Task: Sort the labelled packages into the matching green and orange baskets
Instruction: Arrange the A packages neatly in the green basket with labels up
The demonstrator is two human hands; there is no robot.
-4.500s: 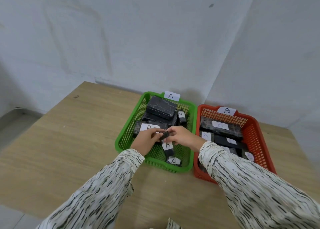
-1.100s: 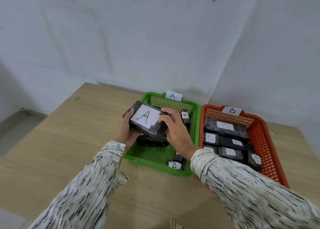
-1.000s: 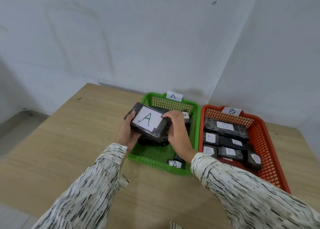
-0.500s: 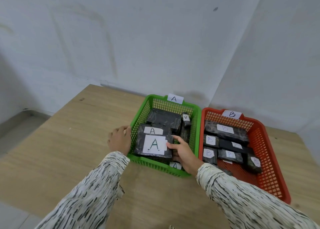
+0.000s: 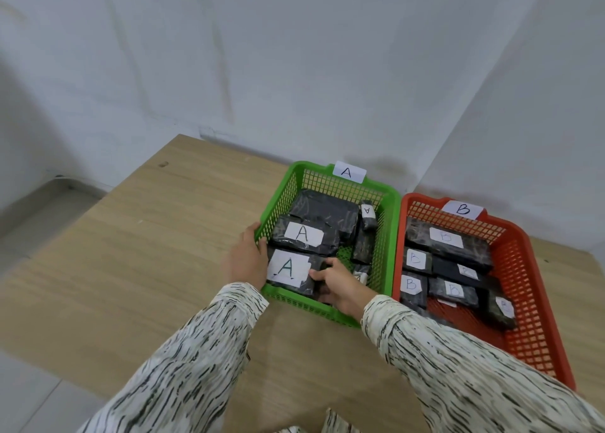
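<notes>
Centre of frame: a green basket (image 5: 389, 236) with an "A" tag (image 5: 348, 172) on its far rim. To its right, touching it, stands an orange basket (image 5: 530, 301) tagged "B" (image 5: 462, 209). Both sit on a wooden table (image 5: 147, 252).

The front A package (image 5: 288, 270), black-wrapped, lies label up in the near left corner of the green basket. The right hand (image 5: 340, 283) reaches into the basket, fingers curled around this package's right end. The left hand (image 5: 247, 259) rests against the outside of the basket's left wall, fingers nearly straight, gripping nothing.

Behind lies a second A package (image 5: 304, 234). B packages (image 5: 447, 239) fill the orange basket.
</notes>
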